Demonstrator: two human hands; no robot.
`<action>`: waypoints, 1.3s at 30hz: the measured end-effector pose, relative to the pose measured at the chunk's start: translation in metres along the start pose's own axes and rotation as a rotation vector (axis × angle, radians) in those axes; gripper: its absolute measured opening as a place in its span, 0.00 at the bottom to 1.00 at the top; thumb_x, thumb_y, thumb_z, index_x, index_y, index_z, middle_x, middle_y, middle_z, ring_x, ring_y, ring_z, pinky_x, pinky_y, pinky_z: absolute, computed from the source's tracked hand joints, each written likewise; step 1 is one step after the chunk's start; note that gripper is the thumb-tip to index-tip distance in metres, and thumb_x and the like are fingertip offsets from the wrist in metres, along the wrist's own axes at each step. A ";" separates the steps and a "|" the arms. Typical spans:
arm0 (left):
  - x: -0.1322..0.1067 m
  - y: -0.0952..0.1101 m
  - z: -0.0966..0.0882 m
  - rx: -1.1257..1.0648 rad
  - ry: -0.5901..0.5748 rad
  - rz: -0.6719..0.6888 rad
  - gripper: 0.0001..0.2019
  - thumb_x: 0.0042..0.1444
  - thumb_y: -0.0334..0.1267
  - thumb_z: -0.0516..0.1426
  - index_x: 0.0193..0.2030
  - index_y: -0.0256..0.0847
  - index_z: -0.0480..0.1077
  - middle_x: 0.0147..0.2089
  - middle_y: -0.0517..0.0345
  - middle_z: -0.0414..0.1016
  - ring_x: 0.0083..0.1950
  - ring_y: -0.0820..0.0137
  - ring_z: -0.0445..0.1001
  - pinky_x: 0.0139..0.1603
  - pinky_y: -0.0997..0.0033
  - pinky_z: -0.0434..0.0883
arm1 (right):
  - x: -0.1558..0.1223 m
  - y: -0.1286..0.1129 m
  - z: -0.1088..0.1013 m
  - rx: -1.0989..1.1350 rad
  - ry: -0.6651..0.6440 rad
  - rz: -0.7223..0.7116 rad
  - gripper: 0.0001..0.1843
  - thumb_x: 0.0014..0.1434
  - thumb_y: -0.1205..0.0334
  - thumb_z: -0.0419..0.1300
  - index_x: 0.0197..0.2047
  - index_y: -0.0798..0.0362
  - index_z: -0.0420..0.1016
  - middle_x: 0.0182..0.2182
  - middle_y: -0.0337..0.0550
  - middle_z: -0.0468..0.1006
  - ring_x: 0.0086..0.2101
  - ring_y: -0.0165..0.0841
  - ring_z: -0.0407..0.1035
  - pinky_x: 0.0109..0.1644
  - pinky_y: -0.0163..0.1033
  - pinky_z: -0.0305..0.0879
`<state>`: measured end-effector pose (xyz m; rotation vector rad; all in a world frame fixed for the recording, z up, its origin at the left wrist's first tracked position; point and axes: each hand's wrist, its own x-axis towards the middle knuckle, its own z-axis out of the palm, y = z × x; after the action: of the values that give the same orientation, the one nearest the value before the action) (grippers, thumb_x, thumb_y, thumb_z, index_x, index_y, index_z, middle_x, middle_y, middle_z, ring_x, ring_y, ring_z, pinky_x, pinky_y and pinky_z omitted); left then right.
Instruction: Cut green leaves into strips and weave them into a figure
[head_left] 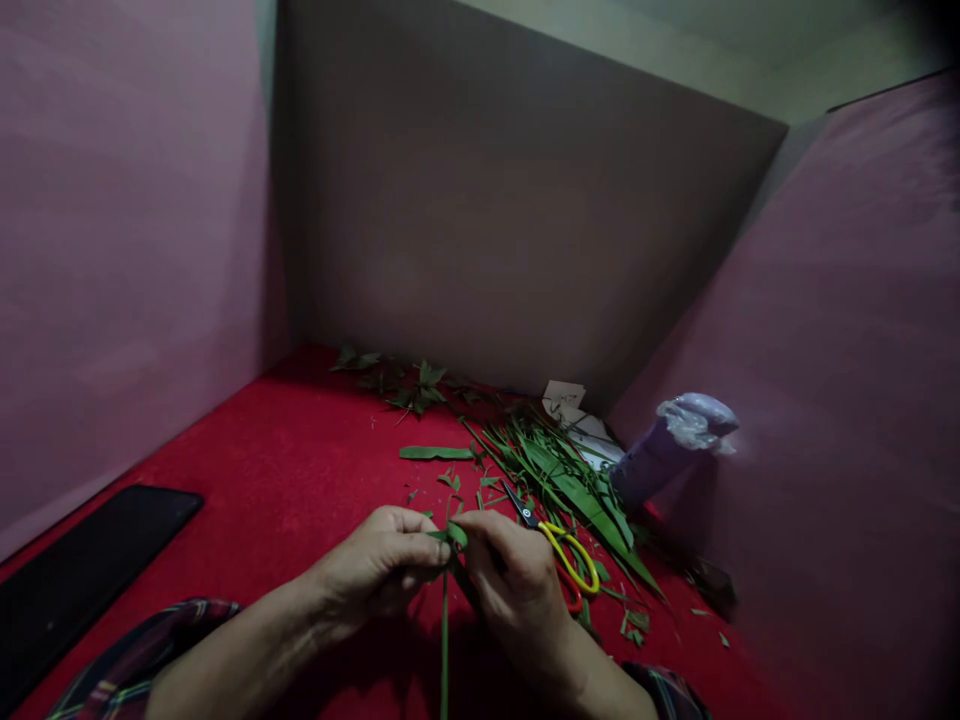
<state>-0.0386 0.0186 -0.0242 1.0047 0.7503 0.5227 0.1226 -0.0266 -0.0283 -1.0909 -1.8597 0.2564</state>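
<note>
Hands pinching green leaf strip (448, 560) over red table (300, 480).
Left hand (379, 570) & right hand (510, 575) both closed on strip, apparently folding it; scissors (559, 540) just right, beside leaf pile (570, 480).

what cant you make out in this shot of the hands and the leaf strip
- Head view: the fold in the leaf strip is covered by the fingertips of the left hand and right hand.
- The strip's lower end is cut off by the bottom edge.
- One scissors handle sits partly behind the right hand.
- Writing on the paper slip is too small to read.
- The purple bottle base is hidden by the leaf pile.
</note>
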 end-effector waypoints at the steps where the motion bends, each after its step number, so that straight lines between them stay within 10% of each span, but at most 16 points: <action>1: 0.000 0.000 0.000 0.000 0.009 0.001 0.12 0.41 0.38 0.58 0.16 0.39 0.59 0.10 0.70 0.54 0.10 0.83 0.45 0.11 0.78 0.41 | 0.000 0.000 0.000 -0.010 -0.026 -0.026 0.10 0.59 0.71 0.50 0.40 0.53 0.70 0.27 0.42 0.74 0.26 0.30 0.67 0.31 0.33 0.62; 24: -0.003 0.000 0.006 0.033 0.153 0.059 0.12 0.41 0.39 0.58 0.16 0.39 0.59 0.10 0.70 0.56 0.10 0.84 0.46 0.10 0.81 0.43 | 0.000 0.001 0.002 0.526 -0.091 0.406 0.05 0.58 0.62 0.57 0.37 0.53 0.72 0.30 0.40 0.74 0.31 0.30 0.68 0.36 0.34 0.64; 39: -0.003 0.000 0.003 -0.044 0.090 0.023 0.11 0.43 0.38 0.58 0.19 0.39 0.59 0.10 0.71 0.56 0.10 0.84 0.44 0.11 0.81 0.41 | 0.003 -0.002 0.000 0.494 -0.057 0.445 0.06 0.56 0.63 0.57 0.31 0.57 0.71 0.24 0.38 0.70 0.25 0.27 0.62 0.29 0.31 0.60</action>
<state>-0.0381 0.0144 -0.0226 0.9544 0.8045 0.6050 0.1213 -0.0259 -0.0252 -1.1331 -1.4641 0.9582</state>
